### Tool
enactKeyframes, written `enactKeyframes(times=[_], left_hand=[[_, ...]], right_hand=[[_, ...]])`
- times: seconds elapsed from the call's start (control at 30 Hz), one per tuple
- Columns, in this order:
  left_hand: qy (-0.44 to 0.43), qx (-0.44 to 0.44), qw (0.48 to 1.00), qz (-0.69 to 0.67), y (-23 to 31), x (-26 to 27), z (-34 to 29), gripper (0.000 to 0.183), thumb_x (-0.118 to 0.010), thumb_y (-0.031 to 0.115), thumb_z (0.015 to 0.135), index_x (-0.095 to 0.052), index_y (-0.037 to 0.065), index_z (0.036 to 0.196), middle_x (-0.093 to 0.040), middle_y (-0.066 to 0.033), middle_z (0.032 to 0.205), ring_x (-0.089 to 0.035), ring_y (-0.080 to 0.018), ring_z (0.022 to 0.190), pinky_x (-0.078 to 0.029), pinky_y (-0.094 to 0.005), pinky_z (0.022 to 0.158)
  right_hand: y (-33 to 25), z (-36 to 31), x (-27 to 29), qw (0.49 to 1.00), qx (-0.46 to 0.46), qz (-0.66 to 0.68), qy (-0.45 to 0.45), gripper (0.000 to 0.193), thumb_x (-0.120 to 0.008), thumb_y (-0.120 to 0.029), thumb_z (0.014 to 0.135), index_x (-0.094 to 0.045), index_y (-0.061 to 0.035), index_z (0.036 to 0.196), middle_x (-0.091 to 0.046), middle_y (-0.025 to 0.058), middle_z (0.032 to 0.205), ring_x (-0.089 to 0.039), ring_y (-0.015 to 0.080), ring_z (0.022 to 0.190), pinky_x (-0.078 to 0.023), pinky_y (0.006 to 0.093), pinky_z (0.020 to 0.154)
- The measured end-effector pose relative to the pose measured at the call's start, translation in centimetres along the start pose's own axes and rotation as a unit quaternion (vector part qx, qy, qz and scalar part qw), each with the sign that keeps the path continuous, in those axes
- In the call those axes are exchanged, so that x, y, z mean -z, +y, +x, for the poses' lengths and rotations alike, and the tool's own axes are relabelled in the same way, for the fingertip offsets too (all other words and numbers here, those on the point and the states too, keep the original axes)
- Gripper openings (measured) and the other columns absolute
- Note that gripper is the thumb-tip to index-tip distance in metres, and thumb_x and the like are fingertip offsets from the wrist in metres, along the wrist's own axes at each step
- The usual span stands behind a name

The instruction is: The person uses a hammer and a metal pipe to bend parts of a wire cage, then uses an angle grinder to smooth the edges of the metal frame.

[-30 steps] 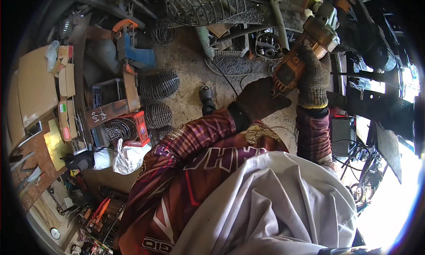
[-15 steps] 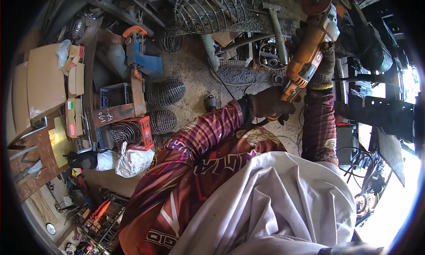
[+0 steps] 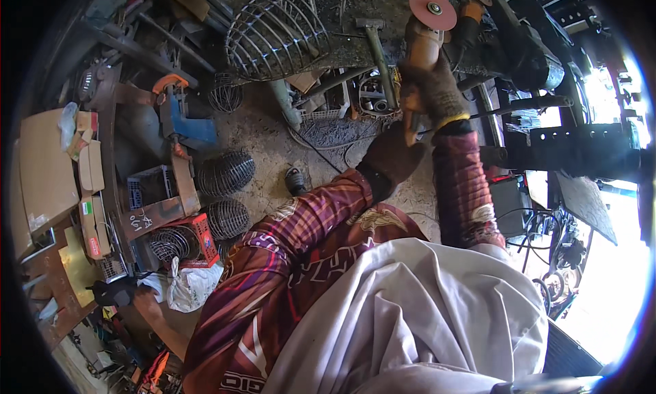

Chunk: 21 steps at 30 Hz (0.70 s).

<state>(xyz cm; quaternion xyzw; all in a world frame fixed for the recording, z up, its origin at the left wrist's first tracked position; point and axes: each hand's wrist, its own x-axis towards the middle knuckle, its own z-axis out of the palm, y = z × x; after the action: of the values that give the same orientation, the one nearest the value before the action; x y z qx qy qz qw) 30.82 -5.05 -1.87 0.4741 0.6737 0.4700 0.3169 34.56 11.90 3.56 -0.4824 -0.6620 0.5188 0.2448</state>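
Both my hands wear dark work gloves and hold an orange angle grinder (image 3: pixel 424 49) over the near edge of the dark workbench. My left hand (image 3: pixel 395 155) is closed round its rear end. My right hand (image 3: pixel 439 90) wraps the body farther forward, hiding part of it. At the grinder's far end a reddish disc (image 3: pixel 433 10) shows its flat face. A curved cage of metal rods (image 3: pixel 277 35) lies on the bench to the left. Between cage and grinder rests a hammer (image 3: pixel 377 59), its handle reaching over the bench edge.
A second tool with a disc (image 3: pixel 470 21) lies right of the grinder. Wire coils (image 3: pixel 225 172) stand on the floor at left, near a blue vise-like tool (image 3: pixel 184 120) and a red crate (image 3: pixel 205 240). Another person's bare arm (image 3: pixel 160 322) reaches in at lower left.
The grinder has swung left and away, its disc now turned face-up toward me. My right hand has moved left with it. The view has shifted right, and another person's arm has appeared at lower left.
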Motion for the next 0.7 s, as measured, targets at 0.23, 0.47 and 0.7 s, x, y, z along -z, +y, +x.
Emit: enactKeyframes(times=[0.23, 0.47, 0.7], left_hand=[[-0.251, -0.038, 0.961, 0.106, 1.2, 8.1, 0.7, 0.052, -0.069, 0.043, 0.09, -0.065, 0.001, 0.121, -0.072, -0.021, 0.103, -0.069, -0.035, 0.102, -0.052, -0.0427, 0.093], [-0.123, 0.066, 0.985, 0.096, -3.8, 17.5, -2.2, 0.048, -0.07, 0.037, 0.092, -0.065, 0.0, 0.122, -0.072, -0.0188, 0.104, -0.071, -0.0265, 0.097, -0.054, -0.0362, 0.087], [-0.143, 0.161, 0.977, 0.002, -7.8, 18.3, -6.4, 0.041, -0.068, 0.034, 0.091, -0.066, 0.002, 0.117, -0.071, -0.0152, 0.097, -0.07, -0.0226, 0.087, -0.054, -0.0366, 0.079]], right_hand=[[-0.2, 3.4, 2.6, 0.994, -0.001, -0.009, -0.112, 0.054, -0.079, -0.024, 0.08, -0.058, 0.0006, 0.123, -0.064, 0.0099, 0.104, -0.064, 0.0197, 0.089, -0.054, 0.0343, 0.081], [0.9, 7.5, 2.6, 0.945, 0.15, -0.244, -0.157, 0.034, -0.066, -0.02, 0.093, -0.065, -0.0032, 0.122, -0.068, 0.0097, 0.103, -0.066, 0.0204, 0.091, -0.052, 0.0322, 0.084], [0.9, 11.2, 3.8, 0.905, 0.14, -0.31, -0.257, 0.048, -0.075, -0.034, 0.088, -0.065, 0.0026, 0.118, -0.07, 0.0119, 0.103, -0.068, 0.0198, 0.094, -0.053, 0.0328, 0.086]])
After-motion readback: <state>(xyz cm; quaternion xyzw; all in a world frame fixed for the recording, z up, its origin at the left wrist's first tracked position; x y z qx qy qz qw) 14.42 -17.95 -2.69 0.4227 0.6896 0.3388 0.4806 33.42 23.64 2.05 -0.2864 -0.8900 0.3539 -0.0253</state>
